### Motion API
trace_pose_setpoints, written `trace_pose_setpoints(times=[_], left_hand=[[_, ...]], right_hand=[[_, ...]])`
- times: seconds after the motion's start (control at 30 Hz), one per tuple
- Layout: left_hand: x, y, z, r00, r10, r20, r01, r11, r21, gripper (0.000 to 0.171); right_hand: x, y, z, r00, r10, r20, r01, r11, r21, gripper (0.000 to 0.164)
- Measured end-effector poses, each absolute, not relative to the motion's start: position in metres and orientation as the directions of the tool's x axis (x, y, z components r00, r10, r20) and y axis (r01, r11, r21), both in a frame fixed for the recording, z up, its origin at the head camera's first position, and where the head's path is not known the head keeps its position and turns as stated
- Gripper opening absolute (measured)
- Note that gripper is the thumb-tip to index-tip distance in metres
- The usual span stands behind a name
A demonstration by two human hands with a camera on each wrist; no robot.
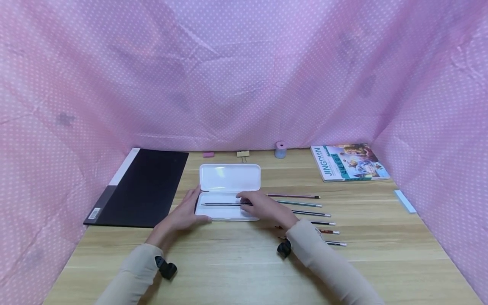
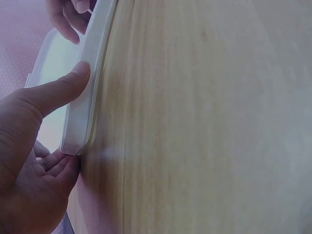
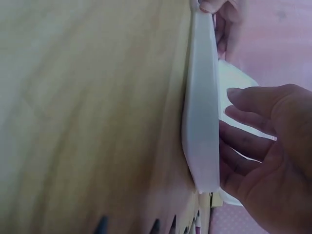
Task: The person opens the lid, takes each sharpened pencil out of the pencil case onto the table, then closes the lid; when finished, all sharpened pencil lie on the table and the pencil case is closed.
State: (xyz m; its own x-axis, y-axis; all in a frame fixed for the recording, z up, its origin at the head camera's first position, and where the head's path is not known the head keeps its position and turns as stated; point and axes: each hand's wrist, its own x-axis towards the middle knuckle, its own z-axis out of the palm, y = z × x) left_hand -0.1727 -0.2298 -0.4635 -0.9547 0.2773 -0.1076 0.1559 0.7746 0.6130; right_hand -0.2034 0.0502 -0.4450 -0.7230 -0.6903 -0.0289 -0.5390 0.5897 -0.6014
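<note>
A white pencil case [image 1: 228,215] lies on the table with its lid [image 1: 230,178] folded back. My left hand [image 1: 187,214] grips its left end; in the left wrist view the thumb [image 2: 66,88] lies on the front wall and the other fingers are at the end. Inside the case a dark pencil [image 1: 221,204] lies lengthwise, its tip to the left. My right hand [image 1: 263,206] is over the right part of the case, covering the pencil's other end. In the right wrist view its thumb and index finger stand apart, and the case wall hides the pencil and some fingertips.
Several pencils [image 1: 310,212] lie in a column right of the case, partly behind my right forearm. A black folder [image 1: 152,186] is at left. Behind are a pink eraser [image 1: 208,155], a binder clip [image 1: 242,153] and a small cylinder [image 1: 280,150]. A book [image 1: 350,163] and pale-blue strip [image 1: 405,201] are at right.
</note>
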Motion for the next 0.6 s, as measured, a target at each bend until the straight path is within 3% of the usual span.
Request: trace_pose_setpoints(times=[0.6], left_hand=[[-0.1714, -0.2301, -0.4634, -0.956, 0.276, -0.105, 0.154, 0.769, 0.621, 0.12]], right_hand=[[-0.2109, 0.0533, -0.4454, -0.732, -0.679, -0.055, -0.487, 0.577, -0.655, 0.027]])
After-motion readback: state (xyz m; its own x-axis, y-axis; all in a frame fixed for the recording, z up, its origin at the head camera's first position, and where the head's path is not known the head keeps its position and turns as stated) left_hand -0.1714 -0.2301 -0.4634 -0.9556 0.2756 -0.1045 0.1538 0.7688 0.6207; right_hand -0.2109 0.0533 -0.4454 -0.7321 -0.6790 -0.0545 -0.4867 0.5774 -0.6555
